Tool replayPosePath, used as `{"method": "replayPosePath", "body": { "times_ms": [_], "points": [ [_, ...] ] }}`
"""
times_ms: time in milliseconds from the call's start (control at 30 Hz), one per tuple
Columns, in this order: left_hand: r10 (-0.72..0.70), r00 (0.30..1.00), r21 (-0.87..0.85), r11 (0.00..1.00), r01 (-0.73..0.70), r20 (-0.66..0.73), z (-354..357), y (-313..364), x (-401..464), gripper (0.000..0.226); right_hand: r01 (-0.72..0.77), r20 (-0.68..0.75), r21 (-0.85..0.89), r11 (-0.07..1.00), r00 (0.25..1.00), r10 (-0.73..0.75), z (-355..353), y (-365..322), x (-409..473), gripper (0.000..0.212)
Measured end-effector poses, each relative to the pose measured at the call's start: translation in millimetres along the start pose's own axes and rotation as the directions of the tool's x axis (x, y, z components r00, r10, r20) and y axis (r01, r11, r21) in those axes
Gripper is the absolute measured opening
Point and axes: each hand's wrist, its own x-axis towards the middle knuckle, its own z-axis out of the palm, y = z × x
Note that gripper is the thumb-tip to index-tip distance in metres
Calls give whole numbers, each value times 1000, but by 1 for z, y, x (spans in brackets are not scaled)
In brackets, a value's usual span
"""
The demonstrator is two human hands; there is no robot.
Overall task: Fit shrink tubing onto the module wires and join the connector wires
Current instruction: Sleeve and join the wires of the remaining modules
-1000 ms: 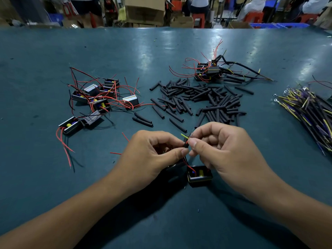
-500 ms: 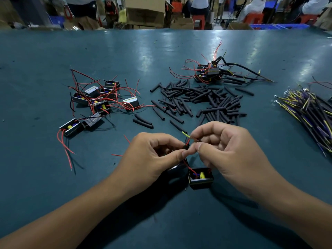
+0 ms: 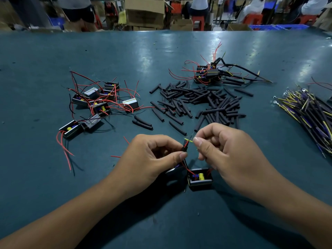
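We have a single head-worn wide-angle view, looking forward and down, close over the glossy dark teal tabletop (image 3: 53, 177). Its far edge curves near the frame's top, with blurred brown cardboard boxes (image 3: 144, 12) beyond. No second view overlaps it.

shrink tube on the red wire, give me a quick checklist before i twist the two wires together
1. Tube on the red wire: ok, black tube sits below the tip.
2. Left hand holds the tube: ok, pinched.
3. Right hand holds the yellow wire: ok.
4. Wire ends touching: ok, they cross.
5. Bare strands twisted: cannot tell, too small.
6. Module lying steady on the table: ok.
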Motion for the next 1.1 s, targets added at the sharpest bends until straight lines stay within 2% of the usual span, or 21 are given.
{"method": "replayPosePath", "body": {
  "times_ms": [233,400,500,767,1100],
  "points": [
    [37,999,37,999,-37,-17,1,0,0,13,-28,-4,50,998,1000,28,1,-3,1,11],
    [68,997,45,997,-67,-21,3,-1,1,7,-99,69,250,963,994,85,5,-5,0,6],
    [88,996,67,994,-86,-26,4,0,1,4,-93,70,291,952,995,76,7,-5,-1,4],
    [165,986,186,969,-162,-5,4,5,-2,10,-49,70,216,975,997,34,9,-1,-1,13],
    [230,972,288,935,-206,-52,12,7,-4,11,-28,24,211,977,999,24,10,-2,0,11]
  ]
}}
